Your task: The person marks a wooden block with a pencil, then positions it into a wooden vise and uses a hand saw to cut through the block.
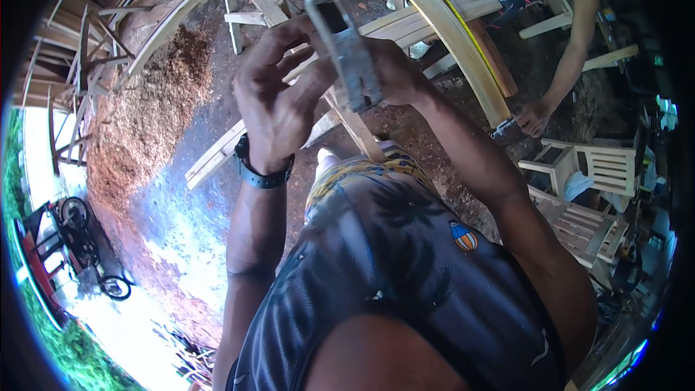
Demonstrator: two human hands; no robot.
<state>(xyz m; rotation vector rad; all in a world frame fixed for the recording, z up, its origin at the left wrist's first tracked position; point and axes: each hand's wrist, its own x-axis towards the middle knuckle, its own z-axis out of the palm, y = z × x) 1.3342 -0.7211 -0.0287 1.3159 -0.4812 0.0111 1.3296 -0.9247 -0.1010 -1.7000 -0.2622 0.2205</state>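
Observation:
Close to the camera, a grey metal tool [346, 54] with a slot stands tilted between my two hands. My left hand [279, 98] is closed, with curled fingertips and thumb at the tool's left side. My right hand [394, 76] is closed on the tool from the right, its fingers partly hidden behind it. Under them are pale crossed planks [213, 156]; one board [362, 130] reaches toward my waist.
A curved board [427, 11] with a yellow measuring tape [470, 36] runs to a co-worker's hand [533, 117] and small metal tool [503, 127]. Wooden chairs [608, 170] stand right, stacked frames [79, 65] upper left, wood shavings [145, 108] below them, a motorbike [76, 246] far left.

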